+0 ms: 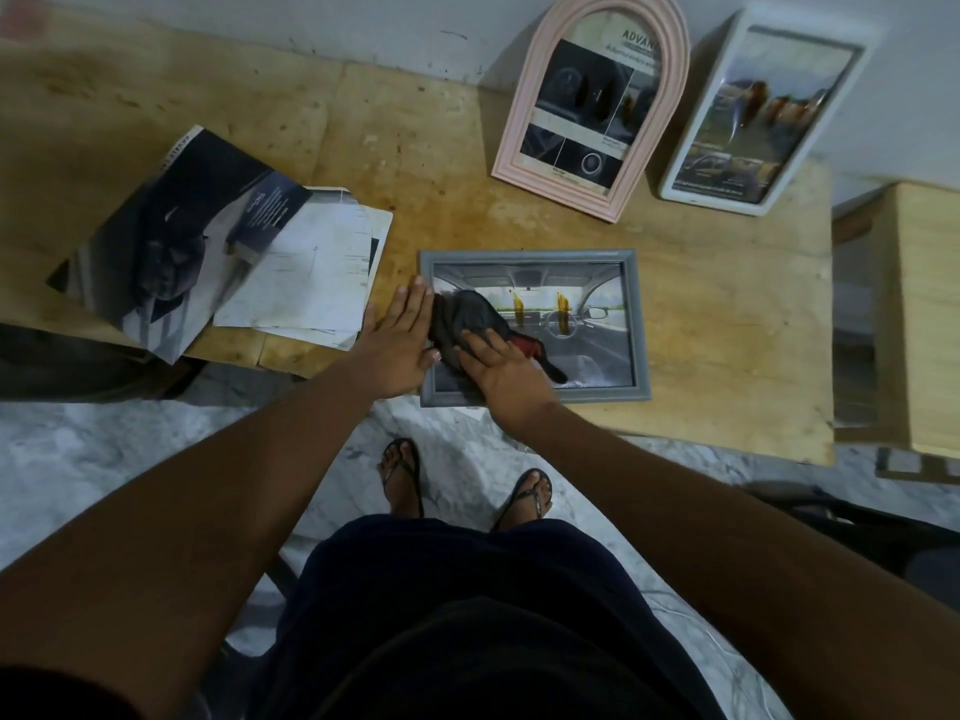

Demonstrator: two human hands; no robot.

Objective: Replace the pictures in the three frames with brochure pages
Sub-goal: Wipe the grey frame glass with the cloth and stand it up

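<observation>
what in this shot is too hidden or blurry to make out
- Head view: the left part of the picture in the grey frame is covered by the dark cloth, the right hand and the left hand.
- Head view: small print on the pink arched frame's page is too small to read.
- Head view: the white frame's picture is blurred.
- Head view: the loose papers lie partly under the brochure.

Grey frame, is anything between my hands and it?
Yes. A dark cloth lies on the glass of the grey frame, under the right hand. The left hand rests flat on its left edge with nothing between.
</observation>
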